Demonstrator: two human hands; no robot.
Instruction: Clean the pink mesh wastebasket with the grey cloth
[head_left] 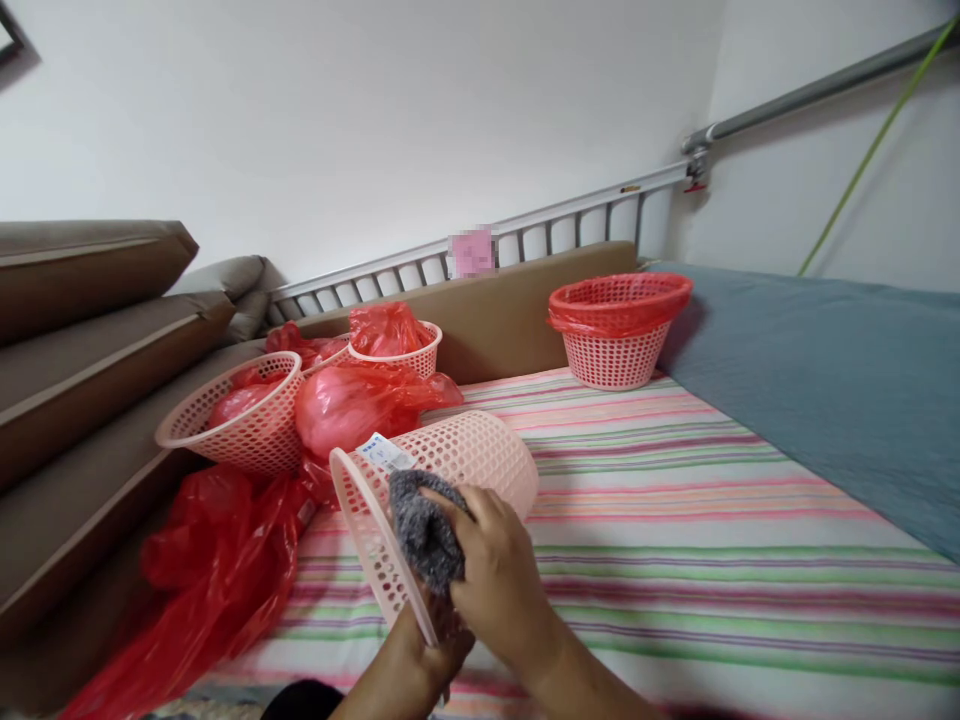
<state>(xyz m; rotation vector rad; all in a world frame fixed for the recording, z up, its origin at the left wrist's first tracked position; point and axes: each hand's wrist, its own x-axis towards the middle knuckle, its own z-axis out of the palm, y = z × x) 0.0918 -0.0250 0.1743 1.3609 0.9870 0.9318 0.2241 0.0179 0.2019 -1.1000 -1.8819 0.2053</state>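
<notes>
We see the striped sheet (712, 590) running out of view at the lower right, where it gives us room beside our work. Along its right side lies a blue-green cover (810, 370), also cut off. Brown cushions (97, 390), stacked and cropped at the left, limit us on that side. Next to them a loose red bag (225, 560) lies crumpled; we cannot make out whether it holds anything. The pink basket (487, 450) lies tipped on its side in front of us, its far inner wall hidden. Beyond it, near the back board (517, 315), stands a red-rimmed basket (619, 350). Our left hand (416, 660) is closed round the lower rim, some fingers out of sight; our right hand (495, 560) pinches a bunched grey cloth (427, 530) against the basket's outside. Just beside the cloth, a white label (386, 452) bears print too small for us to read.
</notes>
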